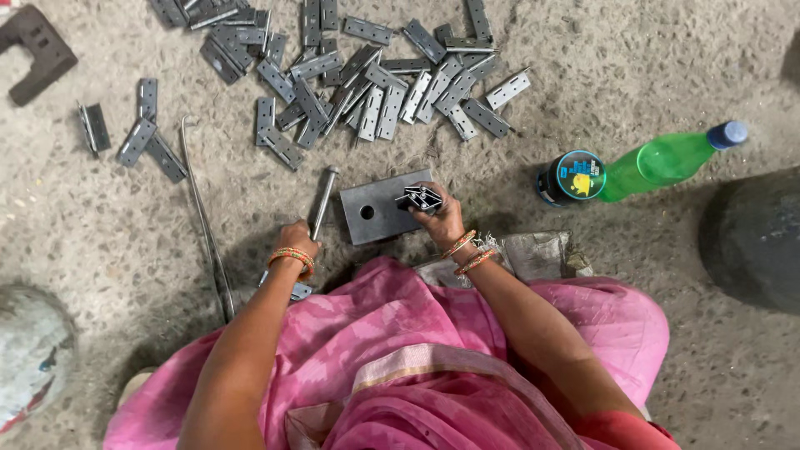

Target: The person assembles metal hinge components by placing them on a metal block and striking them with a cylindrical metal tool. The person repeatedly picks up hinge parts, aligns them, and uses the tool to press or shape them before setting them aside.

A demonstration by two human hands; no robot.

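— Gripping the steel rod (323, 200) upright-ish, our left hand (293, 243) is clenched round it, beside the drilled block (379, 208) on the floor.

— Our right hand (442, 218) pinches the dark hinge (419, 197) on the block; we'd seat it flat first.

soft even daylight, faint shadows, sharp centre, slight bending at edges.

Matt metal hinges (367, 83), rough concrete floor (633, 75) (glossy plastic bottle (658, 162)).
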